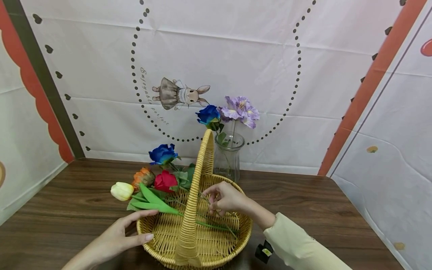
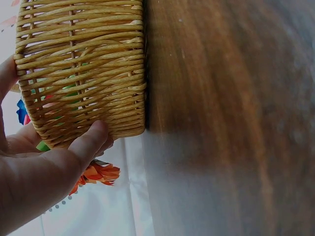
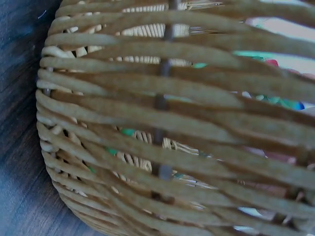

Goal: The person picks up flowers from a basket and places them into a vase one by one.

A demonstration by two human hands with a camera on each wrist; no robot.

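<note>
Two hands' worth of work tbh: pinches a thin stem inside the wicker basket with the right hand, grips its left rim with the left hand, probably to stop any sliding, given the pale tulip laid across that side.

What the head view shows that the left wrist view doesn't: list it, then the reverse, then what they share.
Only the head view: the glass vase, the rabbit drawing on the backdrop, the right grip pinching a stem, and a small black item on the table.

Only the left wrist view: the outer side of the basket close up, with a fingertip of the left grip partway down it and bright colours showing through its weave.

Both: the basket, the left grip, the orange flower, the table and the dotted backdrop.
</note>
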